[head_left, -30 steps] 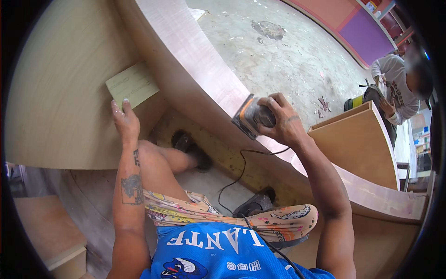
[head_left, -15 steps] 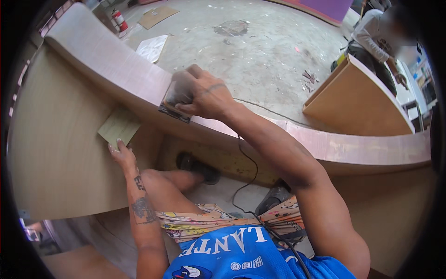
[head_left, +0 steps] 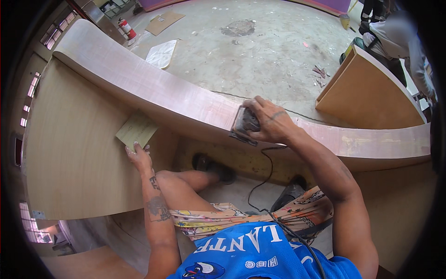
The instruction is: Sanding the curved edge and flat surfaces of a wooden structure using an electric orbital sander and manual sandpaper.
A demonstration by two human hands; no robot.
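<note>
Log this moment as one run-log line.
right hand: grips sander on curved wooden top | left hand: holds sandpaper sheet against panel

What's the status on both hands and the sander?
Right hand grips sander on the curved wooden top. Left hand presses sandpaper sheet to the side panel. Cord trails between legs.

The dark electric sander (head_left: 245,123) sits flat on the curved wooden top edge, its black cord hanging down. The pale sheet of sandpaper (head_left: 136,131) lies flat against the plywood panel.
</note>
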